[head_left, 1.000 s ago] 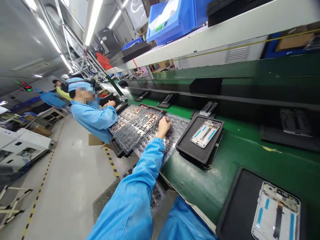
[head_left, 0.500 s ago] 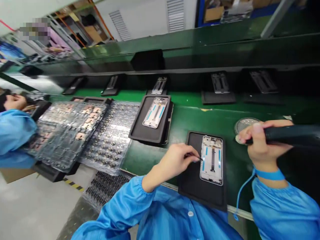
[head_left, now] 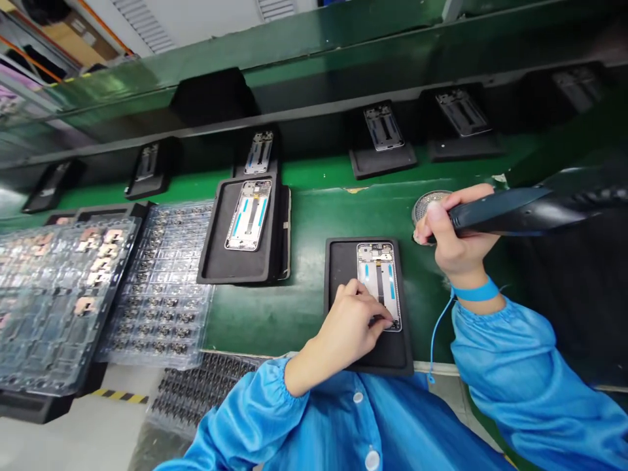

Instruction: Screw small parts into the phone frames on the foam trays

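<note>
The left hand (head_left: 350, 320) bends over the near end of the phone frame (head_left: 385, 275), its fingertips together; whether they pinch a small part, I cannot tell. The frame lies ahead and right of this hand, the nearer one, in the black tray (head_left: 341, 265), with long axis pointing away from the body. It looks silvery, with blue strips (head_left: 392, 281). Farther right, the right hand (head_left: 461, 252) is clasped around a dark tool (head_left: 520, 209) beside a round dish (head_left: 426, 204).

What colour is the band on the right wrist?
The band is blue, best seen in head view.
</note>
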`<state>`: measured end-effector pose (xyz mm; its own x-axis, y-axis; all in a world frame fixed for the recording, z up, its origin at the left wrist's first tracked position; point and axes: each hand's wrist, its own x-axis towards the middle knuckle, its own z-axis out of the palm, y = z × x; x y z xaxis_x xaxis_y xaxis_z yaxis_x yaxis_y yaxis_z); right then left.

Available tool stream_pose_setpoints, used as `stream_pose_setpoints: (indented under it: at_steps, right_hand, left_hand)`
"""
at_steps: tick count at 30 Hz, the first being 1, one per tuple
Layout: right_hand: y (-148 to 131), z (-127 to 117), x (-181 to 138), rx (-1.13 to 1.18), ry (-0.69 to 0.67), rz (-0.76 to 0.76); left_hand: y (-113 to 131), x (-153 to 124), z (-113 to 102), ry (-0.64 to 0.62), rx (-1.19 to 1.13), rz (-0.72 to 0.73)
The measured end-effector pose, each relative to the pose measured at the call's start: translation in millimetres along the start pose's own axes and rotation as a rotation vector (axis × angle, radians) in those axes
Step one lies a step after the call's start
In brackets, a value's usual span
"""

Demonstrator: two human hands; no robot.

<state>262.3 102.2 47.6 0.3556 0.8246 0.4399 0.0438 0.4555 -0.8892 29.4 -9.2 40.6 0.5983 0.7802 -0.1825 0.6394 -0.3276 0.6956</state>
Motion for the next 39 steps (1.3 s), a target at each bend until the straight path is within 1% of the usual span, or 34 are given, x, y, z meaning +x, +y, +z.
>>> stream_pose_setpoints:
  at_steps: [3, 7, 11, 13, 16, 20, 21, 23, 25, 27, 31, 39]
  right_hand:
    - [1, 0, 0, 0.023, -0.008, -0.025]
    - [4, 0, 0, 0.045, -0.001, -0.033]
    - [2, -6, 7, 0.027, 0.002, -0.113]
    - [0, -12, 16, 0.020, 0.039, -0.157]
    - [-2, -25, 36, 0.016, 0.121, -0.194]
    - [10, -44, 54, -0.004, 0.150, -0.215]
    - [15, -48, 55, -0.020, 0.143, -0.216]
    - [24, -53, 55, -0.055, 0.123, -0.192]
    - [31, -56, 53, -0.064, 0.129, -0.165]
    - [35, -56, 52, -0.049, 0.160, -0.153]
    - [35, -56, 54, -0.034, 0.191, -0.115]
    - [31, -55, 51, -0.043, 0.156, -0.106]
  left_hand:
    - [-6, -4, 0, 0.073, 0.050, -0.013]
    - [-15, -10, 5, 0.102, 0.060, 0.009]
    - [-23, -16, 10, 0.140, 0.093, 0.060]
    - [-28, -15, 10, 0.152, 0.109, 0.089]
    - [-35, 0, 4, 0.176, 0.118, 0.123]
    - [-44, 39, -13, 0.245, 0.114, 0.095]
    - [-46, 48, -19, 0.242, 0.101, 0.098]
    - [-49, 62, -29, 0.188, 0.067, 0.138]
    - [-52, 69, -38, 0.122, 0.044, 0.182]
    - [-55, 69, -43, 0.092, 0.044, 0.203]
    - [-57, 63, -44, 0.095, 0.060, 0.211]
    - [-56, 62, -39, 0.122, 0.072, 0.226]
